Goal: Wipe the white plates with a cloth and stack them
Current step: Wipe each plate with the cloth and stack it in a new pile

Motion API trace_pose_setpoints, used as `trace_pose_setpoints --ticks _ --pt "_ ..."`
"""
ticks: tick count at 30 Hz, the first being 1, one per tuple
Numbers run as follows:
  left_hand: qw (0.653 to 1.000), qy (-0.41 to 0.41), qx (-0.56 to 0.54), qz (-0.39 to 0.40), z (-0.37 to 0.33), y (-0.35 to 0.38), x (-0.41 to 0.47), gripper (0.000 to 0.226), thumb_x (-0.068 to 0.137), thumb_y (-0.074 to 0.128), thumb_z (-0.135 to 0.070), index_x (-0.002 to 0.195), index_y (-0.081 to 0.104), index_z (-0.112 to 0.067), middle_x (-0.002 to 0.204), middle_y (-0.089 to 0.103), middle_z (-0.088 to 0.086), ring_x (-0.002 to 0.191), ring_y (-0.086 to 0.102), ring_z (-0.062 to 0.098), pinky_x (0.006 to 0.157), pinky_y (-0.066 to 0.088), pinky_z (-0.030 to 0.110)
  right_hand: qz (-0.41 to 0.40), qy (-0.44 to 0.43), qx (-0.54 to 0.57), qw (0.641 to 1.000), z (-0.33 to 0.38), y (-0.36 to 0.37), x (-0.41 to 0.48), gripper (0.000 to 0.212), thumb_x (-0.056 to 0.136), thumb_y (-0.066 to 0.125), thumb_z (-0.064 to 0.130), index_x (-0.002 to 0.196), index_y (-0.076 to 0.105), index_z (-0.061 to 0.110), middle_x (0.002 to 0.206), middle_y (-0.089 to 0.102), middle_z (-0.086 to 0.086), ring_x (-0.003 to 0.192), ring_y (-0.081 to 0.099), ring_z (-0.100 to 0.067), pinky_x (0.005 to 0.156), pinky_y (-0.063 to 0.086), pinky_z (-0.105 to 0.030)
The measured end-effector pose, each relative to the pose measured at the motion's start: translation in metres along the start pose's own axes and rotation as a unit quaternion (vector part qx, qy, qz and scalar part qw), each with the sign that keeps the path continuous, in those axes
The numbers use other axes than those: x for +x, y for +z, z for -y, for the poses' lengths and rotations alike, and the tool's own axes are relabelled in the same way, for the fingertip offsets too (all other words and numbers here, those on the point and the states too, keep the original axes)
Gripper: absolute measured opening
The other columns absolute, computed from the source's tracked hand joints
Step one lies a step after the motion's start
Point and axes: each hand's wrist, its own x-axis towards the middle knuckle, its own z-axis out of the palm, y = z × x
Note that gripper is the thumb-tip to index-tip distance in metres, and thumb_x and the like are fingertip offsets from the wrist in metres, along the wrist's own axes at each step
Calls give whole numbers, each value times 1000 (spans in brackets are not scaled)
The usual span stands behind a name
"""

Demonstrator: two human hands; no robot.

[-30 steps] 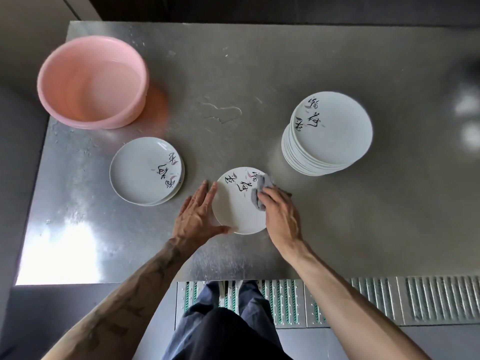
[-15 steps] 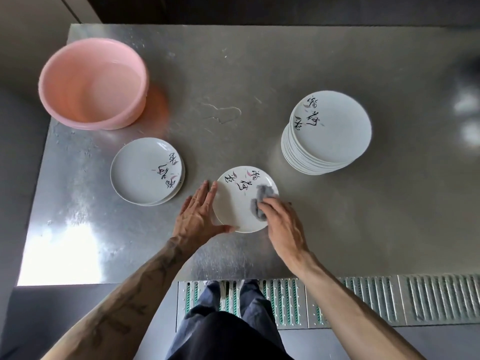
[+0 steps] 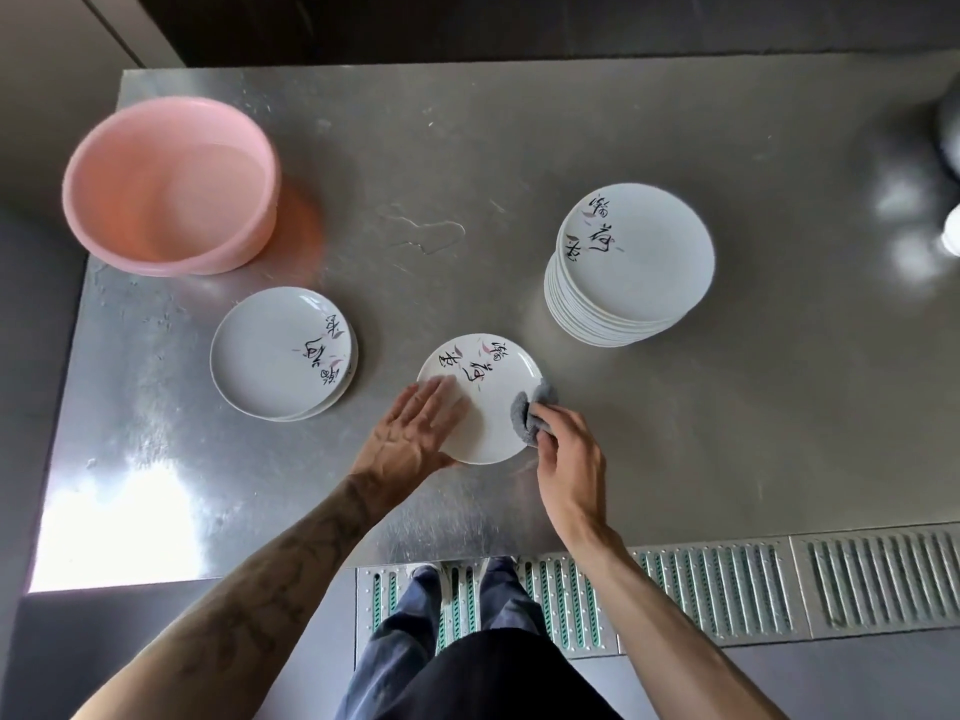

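Observation:
A white plate with black brush writing lies on the steel table in front of me. My left hand rests flat on its left side, fingers straight, thumb under the near rim. My right hand grips a bunched grey cloth against the plate's right rim. A tall stack of white plates stands at the right. A short pile of white plates lies at the left.
A pink plastic basin stands at the back left of the steel table, with a small water puddle behind the plate. A slotted floor drain grate runs along the table's near edge, by my feet.
My right hand has drawn the cloth from the plate's upper right down to its right rim. My left hand slid further onto the plate, and the plate has turned a little.

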Motion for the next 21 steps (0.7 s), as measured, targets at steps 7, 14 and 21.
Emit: trace_pose_setpoints --ticks 7,14,21 --pt "997 34 1 -71 -2 -23 5 49 97 47 -11 146 54 -7 141 60 22 126 63 41 98 55 57 -140 111 164 970 13 -21 16 36 93 64 -6 123 72 13 114 68 -1 97 64 7 86 51 -11" --pt "918 -159 -361 -33 -10 -93 23 36 106 44 -41 94 57 -9 71 53 14 64 48 30 58 38 40 -82 17 212 974 59 -38 59 42 93 61 -8 125 72 17 119 68 6 109 67 -9 95 52 -22" --pt "651 -235 -722 -23 -32 -117 1 27 107 54 -18 130 55 -5 116 68 14 109 64 25 93 56 46 24 -246 33 968 107 -53 63 42 92 61 -6 128 70 14 132 61 3 121 59 -10 105 47 -26"
